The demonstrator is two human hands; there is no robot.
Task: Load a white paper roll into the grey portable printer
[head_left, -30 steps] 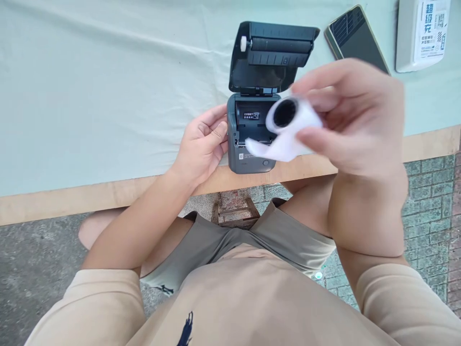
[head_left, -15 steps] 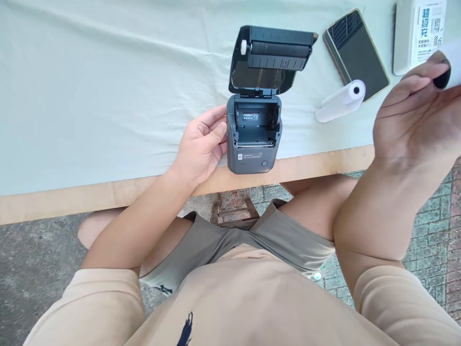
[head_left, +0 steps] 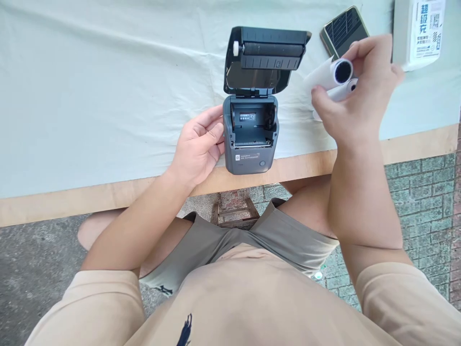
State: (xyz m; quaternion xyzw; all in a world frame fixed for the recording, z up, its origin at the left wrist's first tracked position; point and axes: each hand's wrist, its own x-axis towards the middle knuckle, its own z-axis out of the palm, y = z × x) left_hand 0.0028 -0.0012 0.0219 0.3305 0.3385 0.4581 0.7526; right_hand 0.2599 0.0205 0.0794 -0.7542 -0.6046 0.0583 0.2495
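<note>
On the cloth (head_left: 108,96), my left hand (head_left: 201,146) holds the printer (head_left: 248,158) at its nine o'clock, seemingly for steadiness, my right hand (head_left: 365,91) gripping a roll (head_left: 320,77) at two.

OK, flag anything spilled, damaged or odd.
Nothing stands out: the lid of the portable printer is open but looks intact, the left hand touches the printer's side, and the right hand holds one paper roll.
</note>
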